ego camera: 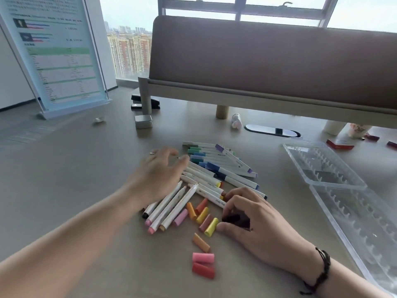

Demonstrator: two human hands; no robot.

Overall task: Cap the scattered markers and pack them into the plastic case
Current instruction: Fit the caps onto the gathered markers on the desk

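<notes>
Here, white markers (214, 168) heaped; left grip (159, 175) wide, right grip (247, 214) holding black cap (235, 219).

A black stapler (146, 103) and small metal tin (143, 121) sat near the worktop's (64, 168) far edge; an acrylic sign stand (58, 54) stood at its far-left corner.
</notes>
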